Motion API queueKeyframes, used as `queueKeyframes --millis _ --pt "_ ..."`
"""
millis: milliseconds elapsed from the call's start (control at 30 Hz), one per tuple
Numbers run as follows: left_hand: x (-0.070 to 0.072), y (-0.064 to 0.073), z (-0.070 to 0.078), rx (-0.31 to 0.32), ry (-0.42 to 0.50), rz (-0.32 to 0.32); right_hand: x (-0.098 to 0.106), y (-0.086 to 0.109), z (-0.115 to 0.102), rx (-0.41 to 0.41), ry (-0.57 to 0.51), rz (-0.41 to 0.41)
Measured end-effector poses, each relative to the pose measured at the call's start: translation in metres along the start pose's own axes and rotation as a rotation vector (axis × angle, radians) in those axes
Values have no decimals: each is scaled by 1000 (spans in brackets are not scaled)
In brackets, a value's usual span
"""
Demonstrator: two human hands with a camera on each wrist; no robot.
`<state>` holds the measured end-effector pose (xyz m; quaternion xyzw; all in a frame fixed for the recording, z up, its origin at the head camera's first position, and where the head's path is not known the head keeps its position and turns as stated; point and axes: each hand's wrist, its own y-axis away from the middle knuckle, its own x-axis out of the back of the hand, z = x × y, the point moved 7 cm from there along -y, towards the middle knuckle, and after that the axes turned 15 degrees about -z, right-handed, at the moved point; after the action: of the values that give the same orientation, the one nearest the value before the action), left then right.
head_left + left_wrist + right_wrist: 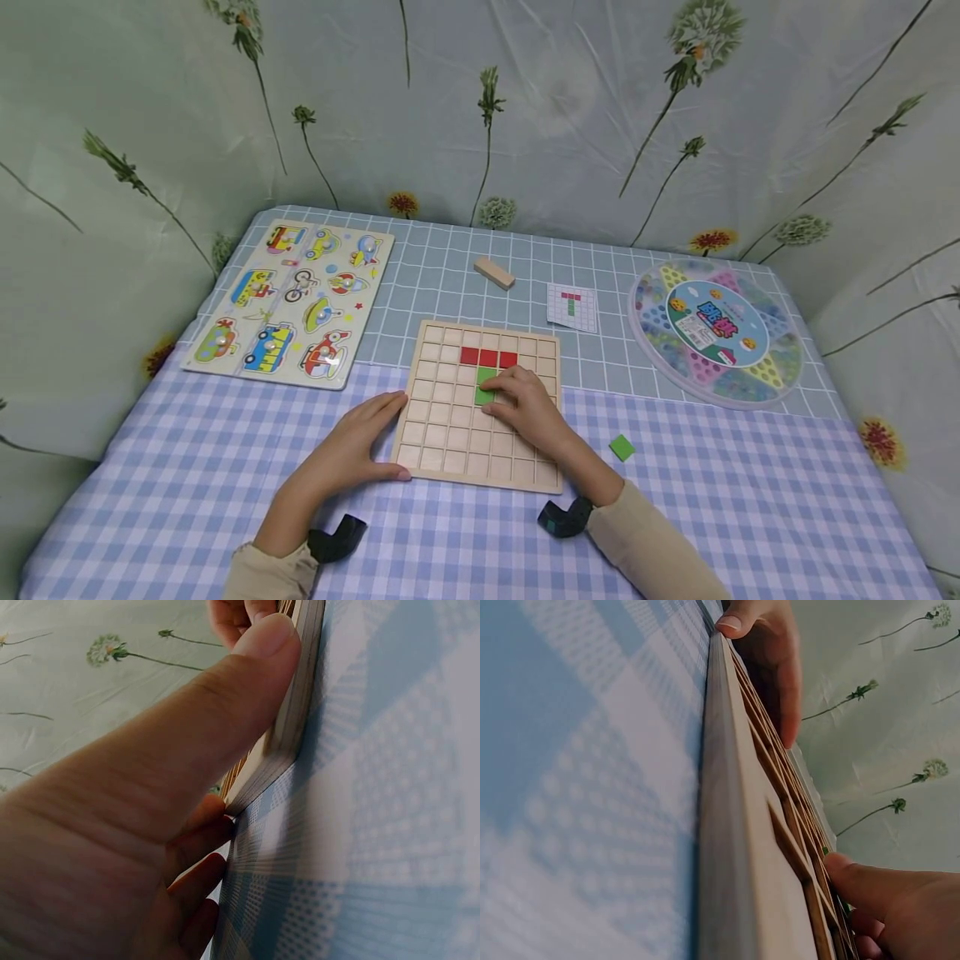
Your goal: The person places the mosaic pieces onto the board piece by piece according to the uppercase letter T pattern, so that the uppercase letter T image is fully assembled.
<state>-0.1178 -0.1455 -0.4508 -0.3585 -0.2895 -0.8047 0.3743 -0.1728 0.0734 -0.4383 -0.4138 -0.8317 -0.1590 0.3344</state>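
A light wooden grid board [438, 437] lies on the checked cloth. My left hand [352, 446] steadies its left side, fingers against the left edge and thumb [270, 637] at the near-left corner. My right hand [528, 408] reaches over the board from the right. Its thumb and index finger pinch a green square tile [483, 397], low over the grid. Directly beyond that tile is another green tile [487, 375], below the middle of a row of three red tiles [469, 357]. A loose green tile [622, 447] lies on the cloth to the right.
Behind the board are a wooden block [494, 272] and a pattern card [572, 307] with a red and green T. A vehicle peg puzzle [292, 304] lies at the left. A round, star-patterned game board [712, 333] is at the right. A dandelion-printed curtain [555, 125] hangs behind.
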Motion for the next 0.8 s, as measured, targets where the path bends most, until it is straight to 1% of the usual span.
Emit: queueKeyframes --millis 100,267,400,500,633,700,800 --pt "1 0 1 -3 2 -1 -1 0 1 -26 -8 -23" --pt "1 1 1 -3 2 -4 1 3 3 -69 -52 -101" --pt "1 1 2 3 6 -6 9 9 -1 -37 -105 -116" --pt "1 1 2 8 6 -7 20 15 -6 13 -95 -94" --pt "0 1 1 13 5 -8 38 29 -11 50 -38 -24" --pt "0 1 0 14 3 -7 48 37 -13 60 -10 19" --pt "0 1 0 12 -1 -4 63 53 -14 54 37 86"
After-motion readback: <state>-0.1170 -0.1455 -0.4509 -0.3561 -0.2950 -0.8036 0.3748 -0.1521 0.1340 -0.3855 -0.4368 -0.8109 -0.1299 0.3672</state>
